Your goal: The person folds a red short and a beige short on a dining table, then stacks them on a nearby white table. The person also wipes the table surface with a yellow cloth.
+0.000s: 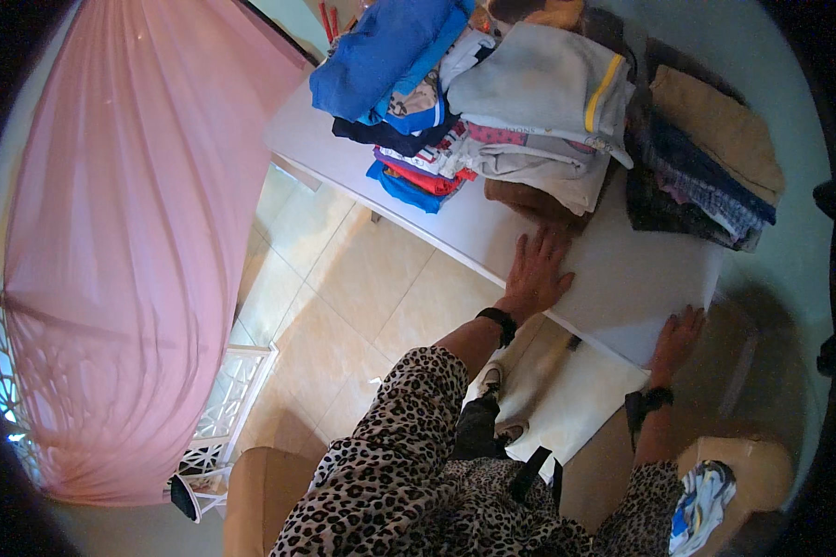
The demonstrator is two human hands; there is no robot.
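Observation:
My left hand point(538, 273) lies flat on a white table point(616, 292), fingers spread, its tips close to a brown folded cloth point(529, 200). That cloth is at the bottom of a stack topped by a light grey garment point(529, 83) with a yellow stripe. At the table's near right corner rests my right hand point(676, 342), fingers slightly apart and nothing in it. Left of the grey stack stands a pile of folded clothes under a blue garment point(383, 66). On the right, a tan garment point(714, 129) tops another folded pile with denim.
A pink curtain point(132, 244) hangs at the left. Below it stand a white lattice frame point(247, 379) and a tan chair back point(268, 487). At lower right, a crumpled multicoloured cloth point(703, 505) lies on a tan chair point(752, 463). Floor tiles point(355, 292) show beneath the table.

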